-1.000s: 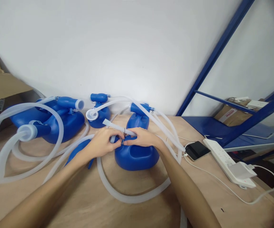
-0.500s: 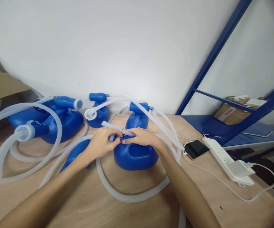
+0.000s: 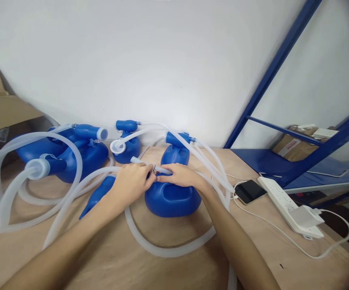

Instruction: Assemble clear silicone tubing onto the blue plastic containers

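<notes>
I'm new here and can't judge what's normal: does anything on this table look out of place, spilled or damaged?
No spill or damage shows. One small oddity: a dark speck, too small to identify, sits alone on the table, nearer the camera than the power strip. The white hoses also sprawl in untidy, crossing loops.

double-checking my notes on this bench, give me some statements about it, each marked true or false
1. The left hand and right hand are close together at a blue bottle: true.
2. A dark-screened device lies left of that bottle: false; the dark-screened device lies right of it.
3. A white adapter sits on the power strip: true.
4. The cardboard box is shut: false; the cardboard box stands open.
5. The hoses are black: false; the hoses are whitish.
</notes>
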Demonstrator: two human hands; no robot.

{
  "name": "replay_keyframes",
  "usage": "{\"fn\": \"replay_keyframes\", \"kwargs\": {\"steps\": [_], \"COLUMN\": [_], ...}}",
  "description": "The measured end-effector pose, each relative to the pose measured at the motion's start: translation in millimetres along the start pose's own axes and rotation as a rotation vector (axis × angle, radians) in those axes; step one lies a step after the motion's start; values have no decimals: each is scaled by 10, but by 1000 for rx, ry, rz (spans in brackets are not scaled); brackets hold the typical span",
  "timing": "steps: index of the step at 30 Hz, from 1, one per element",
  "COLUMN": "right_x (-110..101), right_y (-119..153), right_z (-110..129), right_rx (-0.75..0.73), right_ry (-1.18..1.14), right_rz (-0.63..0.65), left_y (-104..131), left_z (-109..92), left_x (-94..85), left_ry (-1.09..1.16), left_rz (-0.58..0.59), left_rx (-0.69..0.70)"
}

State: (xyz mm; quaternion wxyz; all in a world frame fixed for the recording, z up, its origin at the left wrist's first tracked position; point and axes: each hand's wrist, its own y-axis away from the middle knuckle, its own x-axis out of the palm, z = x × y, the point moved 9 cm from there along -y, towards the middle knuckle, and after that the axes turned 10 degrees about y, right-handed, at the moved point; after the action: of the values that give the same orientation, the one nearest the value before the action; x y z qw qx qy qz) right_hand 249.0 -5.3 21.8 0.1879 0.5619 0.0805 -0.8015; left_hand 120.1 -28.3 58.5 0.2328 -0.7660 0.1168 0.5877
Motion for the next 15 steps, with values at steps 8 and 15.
{"fn": "replay_keyframes", "kwargs": {"steps": [8,15], "right_x": [-4,-119], "right_y": [21,-31], "right_z": [-19,-166], "right_rx": [31,40], "right_ry": [3,-53], "right_rz": [-33,-252], "left_y": [35,524], "left_z": [145,956], "left_x": [-147,-806], "left_ry": [277,105], "left_rz": [50,51], "left_rx": [78,-210]}}
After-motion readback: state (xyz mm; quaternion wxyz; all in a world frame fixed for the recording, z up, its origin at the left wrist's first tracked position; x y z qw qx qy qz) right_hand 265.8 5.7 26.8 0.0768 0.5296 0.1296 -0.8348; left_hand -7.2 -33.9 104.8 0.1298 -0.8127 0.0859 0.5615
